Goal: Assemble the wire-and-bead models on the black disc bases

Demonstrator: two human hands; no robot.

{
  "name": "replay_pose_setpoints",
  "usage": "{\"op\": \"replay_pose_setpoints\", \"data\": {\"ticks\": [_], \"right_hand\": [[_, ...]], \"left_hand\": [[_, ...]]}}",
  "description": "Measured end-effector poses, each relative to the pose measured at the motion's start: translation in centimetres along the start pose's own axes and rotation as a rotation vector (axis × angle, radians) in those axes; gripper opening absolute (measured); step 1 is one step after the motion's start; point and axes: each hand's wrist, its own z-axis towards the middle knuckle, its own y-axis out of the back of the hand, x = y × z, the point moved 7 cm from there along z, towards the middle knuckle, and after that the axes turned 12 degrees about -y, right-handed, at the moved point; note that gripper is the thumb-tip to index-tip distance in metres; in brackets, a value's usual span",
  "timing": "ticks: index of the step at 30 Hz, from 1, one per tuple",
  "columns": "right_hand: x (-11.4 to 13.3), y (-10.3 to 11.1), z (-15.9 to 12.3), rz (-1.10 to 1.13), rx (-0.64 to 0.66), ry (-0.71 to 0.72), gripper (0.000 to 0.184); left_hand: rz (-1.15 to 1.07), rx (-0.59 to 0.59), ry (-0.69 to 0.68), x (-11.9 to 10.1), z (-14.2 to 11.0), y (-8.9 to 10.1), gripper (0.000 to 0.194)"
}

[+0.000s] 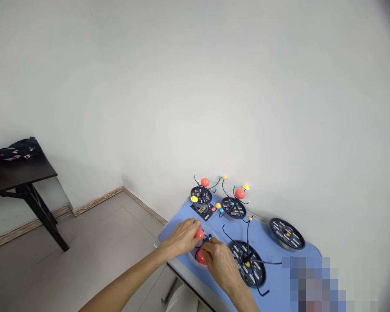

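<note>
My left hand [183, 237] is closed around a red ball [199, 234] above a clear plastic bowl [195, 263]. My right hand [221, 260] reaches into the bowl with thumb and fingers pinched together; what they grip is hidden. Another red ball [201, 257] lies in the bowl under the right thumb, among dark curved rods and small pieces. Just right of my right hand stands a solar system model [251, 271], a round black printed base with several bent black rods rising from its middle.
Two model planetariums with red centre balls [205, 182] [240, 193] stand at the back of the blue table [185, 212]. A printed card [204, 211] lies before one. A black disc base [287, 234] sits at the right, a dark table [22, 173] far left. The lower right corner is pixelated.
</note>
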Motion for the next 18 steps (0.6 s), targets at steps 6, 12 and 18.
{"op": "replay_pose_setpoints", "data": {"ticks": [6, 12, 18], "right_hand": [[1.7, -1.6, 2.1, -0.110, -0.010, 0.019, 0.028], [2.9, -3.1, 3.4, -0.098, 0.001, 0.036, 0.035], [1.3, -1.7, 3.9, 0.114, -0.065, -0.021, 0.029]], "left_hand": [[-0.352, -0.190, 0.146, 2.1, -1.0, 2.3, 0.032], [-1.201, -0.296, 0.299, 2.7, -2.5, 1.6, 0.039], [-1.394, -0.297, 0.272, 2.4, -2.5, 1.0, 0.039]]}}
